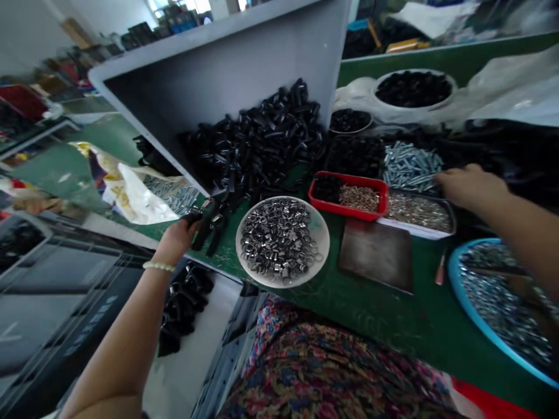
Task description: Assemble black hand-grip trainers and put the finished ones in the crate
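Note:
My left hand [175, 240], with a beaded bracelet at the wrist, is closed around a black plastic part [193, 217] at the table's left edge. Similar black parts with metal rings [215, 231] lie just beside it. At the right, my right hand [474, 185] is at the edge of a heap of silvery screws [410, 167], its fingers bent together and pointing down; what is between the fingertips is hidden. Below that hand is a tray of small metal pieces [417, 210]. Between my hands stands a white plate of metal rings [282, 241].
A tilted grey crate [227, 64] spills black parts [266, 139] onto the green table. Nearby are a red tray [349, 214], a dark metal plate [376, 254], a red-handled tool [440, 273], a blue basin [463, 291] of metal pieces and a bag of screws [144, 198].

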Motion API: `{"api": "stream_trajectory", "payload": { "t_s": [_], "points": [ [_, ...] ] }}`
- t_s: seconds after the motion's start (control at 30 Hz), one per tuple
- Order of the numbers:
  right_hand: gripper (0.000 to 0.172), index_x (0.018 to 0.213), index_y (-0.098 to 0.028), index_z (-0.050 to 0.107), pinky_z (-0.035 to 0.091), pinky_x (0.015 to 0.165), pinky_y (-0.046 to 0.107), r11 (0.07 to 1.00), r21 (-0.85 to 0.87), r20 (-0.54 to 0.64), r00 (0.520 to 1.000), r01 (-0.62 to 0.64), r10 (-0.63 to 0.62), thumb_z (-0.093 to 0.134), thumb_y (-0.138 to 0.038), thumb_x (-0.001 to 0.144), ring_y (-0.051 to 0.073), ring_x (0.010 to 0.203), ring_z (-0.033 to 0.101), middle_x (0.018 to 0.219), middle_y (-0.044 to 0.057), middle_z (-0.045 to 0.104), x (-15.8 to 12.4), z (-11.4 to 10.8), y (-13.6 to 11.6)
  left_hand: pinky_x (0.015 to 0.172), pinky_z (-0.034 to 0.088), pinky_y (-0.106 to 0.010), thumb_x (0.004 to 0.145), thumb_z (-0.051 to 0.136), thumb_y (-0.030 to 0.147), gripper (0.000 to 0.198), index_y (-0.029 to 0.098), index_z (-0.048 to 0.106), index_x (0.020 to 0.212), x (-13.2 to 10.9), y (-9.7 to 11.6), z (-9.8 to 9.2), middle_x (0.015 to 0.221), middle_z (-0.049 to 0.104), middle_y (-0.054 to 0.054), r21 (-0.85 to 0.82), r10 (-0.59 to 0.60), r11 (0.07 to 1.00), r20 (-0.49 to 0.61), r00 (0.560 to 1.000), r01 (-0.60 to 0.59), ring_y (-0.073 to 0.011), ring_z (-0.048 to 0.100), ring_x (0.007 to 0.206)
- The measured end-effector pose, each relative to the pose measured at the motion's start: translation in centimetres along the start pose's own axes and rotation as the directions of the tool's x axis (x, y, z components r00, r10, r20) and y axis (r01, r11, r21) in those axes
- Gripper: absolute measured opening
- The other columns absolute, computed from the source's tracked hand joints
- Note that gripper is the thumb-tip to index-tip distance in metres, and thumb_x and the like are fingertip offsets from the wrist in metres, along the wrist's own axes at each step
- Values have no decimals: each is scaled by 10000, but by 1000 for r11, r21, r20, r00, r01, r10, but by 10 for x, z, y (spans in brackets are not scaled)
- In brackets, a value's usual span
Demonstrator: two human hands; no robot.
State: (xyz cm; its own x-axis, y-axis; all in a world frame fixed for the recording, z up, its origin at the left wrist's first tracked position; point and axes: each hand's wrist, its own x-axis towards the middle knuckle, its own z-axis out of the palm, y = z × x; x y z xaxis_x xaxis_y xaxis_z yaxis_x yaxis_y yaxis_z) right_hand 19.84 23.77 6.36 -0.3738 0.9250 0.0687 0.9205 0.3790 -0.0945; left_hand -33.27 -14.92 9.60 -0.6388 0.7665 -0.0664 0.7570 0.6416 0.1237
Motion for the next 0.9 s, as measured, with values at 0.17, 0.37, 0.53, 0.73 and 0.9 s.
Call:
{"api": "stream_trajectory", "payload": {
  "t_s": [0.17, 0.37, 0.53, 0.73, 0.9],
  "points": [
    [473, 492, -217, 529, 385, 692, 653, 991, 26, -95, 988, 128, -125, 455, -474, 882, 321, 799, 577, 573, 99, 514, 24, 32, 34, 772, 487, -375, 911, 352, 415, 408, 115, 625, 956, 14, -27, 29, 952, 685, -201, 219, -26, 976, 124, 992, -1, -320, 651, 928],
    [317, 564, -215, 481, 444, 731, 458, 982, 26, -156, 971, 188, -181, 548, -254, 871, 251, 775, 575, 615, 51, 531, -13, 5, 15, 782, 503, -388, 895, 367, 327, 306, 156, 617, 935, 16, -30, 42, 902, 697, -146, 248, 21, 966, 213, 977, -75, -288, 659, 906],
    [81, 842, -177, 611, 418, 671, 294, 966, 254, -247, 969, 48, 17, 560, -240, 834, 174, 715, 570, 769, 57, 621, -61, -30, -25, 805, 495, -498, 854, 452, 499, 390, 175, 619, 993, 24, 46, -6, 1014, 642, -163, 418, 214, 898, -146, 966, -136, -371, 596, 993],
    [158, 890, -178, 648, 449, 610, 278, 770, 637, -287, 934, 21, 212, 584, -279, 786, 162, 647, 573, 741, 27, 634, -131, -16, -97, 901, 452, -290, 902, 464, 310, 256, 163, 642, 1013, 59, 309, 7, 1044, 657, -88, -21, 720, 692, -52, 692, -722, -200, 609, 981],
    [180, 962, -206, 645, 486, 727, 336, 639, 769, -244, 929, 11, 278, 549, -290, 835, 206, 816, 615, 890, 54, 658, -196, -2, -115, 850, 462, -295, 837, 535, 174, 179, 85, 661, 927, 87, 427, 46, 1043, 653, -172, -130, 716, 692, 0, 698, -710, -208, 633, 951]
  ]
}}
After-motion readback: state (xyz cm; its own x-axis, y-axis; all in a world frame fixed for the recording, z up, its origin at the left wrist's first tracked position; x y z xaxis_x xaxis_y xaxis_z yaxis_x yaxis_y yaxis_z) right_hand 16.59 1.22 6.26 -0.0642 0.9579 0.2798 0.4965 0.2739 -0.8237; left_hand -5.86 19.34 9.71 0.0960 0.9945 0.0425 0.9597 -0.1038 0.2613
